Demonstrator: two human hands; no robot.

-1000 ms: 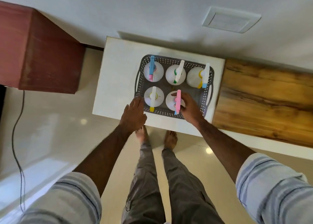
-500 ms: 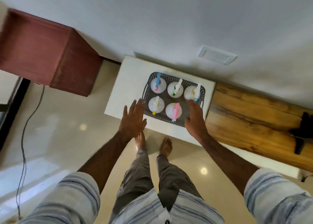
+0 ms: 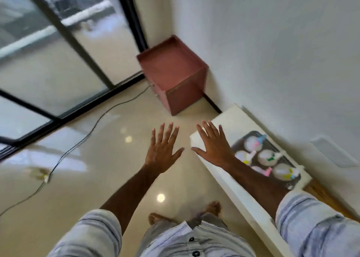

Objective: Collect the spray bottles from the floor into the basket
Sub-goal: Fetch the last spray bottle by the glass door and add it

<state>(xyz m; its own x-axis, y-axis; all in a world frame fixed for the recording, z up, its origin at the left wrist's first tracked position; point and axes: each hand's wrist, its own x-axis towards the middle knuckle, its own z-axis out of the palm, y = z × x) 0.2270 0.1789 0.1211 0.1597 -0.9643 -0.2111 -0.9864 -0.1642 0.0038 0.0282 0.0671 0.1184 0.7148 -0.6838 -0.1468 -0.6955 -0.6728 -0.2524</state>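
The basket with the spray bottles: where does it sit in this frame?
In the head view the basket sits at the right, on the white table against the wall, just beyond the right hand and forearm, with the spray bottles standing inside it.

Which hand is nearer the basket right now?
Right. The right hand hovers open beside the basket; the left hand is farther away, over the floor.

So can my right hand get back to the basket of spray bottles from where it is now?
Probably yes: the right hand hovers open beside the basket on the white table, with nothing between them.
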